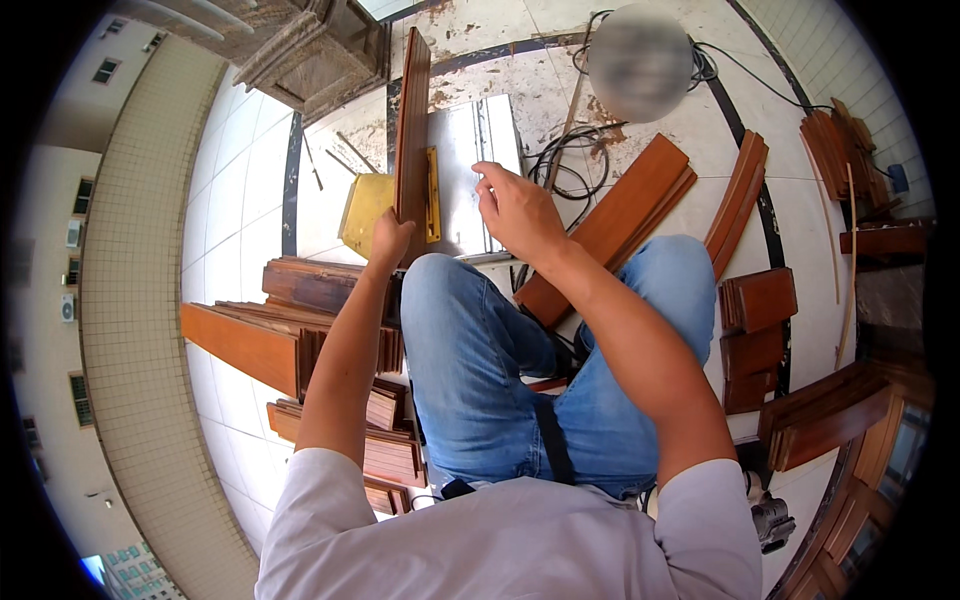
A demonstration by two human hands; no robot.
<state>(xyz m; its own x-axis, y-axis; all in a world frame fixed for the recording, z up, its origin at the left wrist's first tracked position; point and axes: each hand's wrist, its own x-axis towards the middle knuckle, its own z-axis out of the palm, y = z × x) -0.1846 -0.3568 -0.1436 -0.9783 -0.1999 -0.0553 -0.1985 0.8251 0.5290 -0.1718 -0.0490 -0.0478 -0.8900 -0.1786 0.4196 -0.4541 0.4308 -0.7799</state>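
Observation:
A long reddish-brown wooden board (412,130) stands on edge, pointing away from me. My left hand (391,238) is closed round its near end. To the board's right lies a flat silver metal table (455,190), with a narrow yellow metal strip (433,195) along its left side. A yellow panel (368,212) shows on the board's other side. Over the right part of the metal table is my right hand (522,212), its index finger and thumb apart and nothing seen in it. The other fingers look curled; whether any touches the metal cannot be told.
Stacked boards lie left of my knees (245,345) and right of the table (610,225); more stand farther right (735,200). Black cable (580,165) coils beyond my right hand. A carved stone base (325,60) stands far left. Wood debris litters the tiles. A blurred round patch hides part behind.

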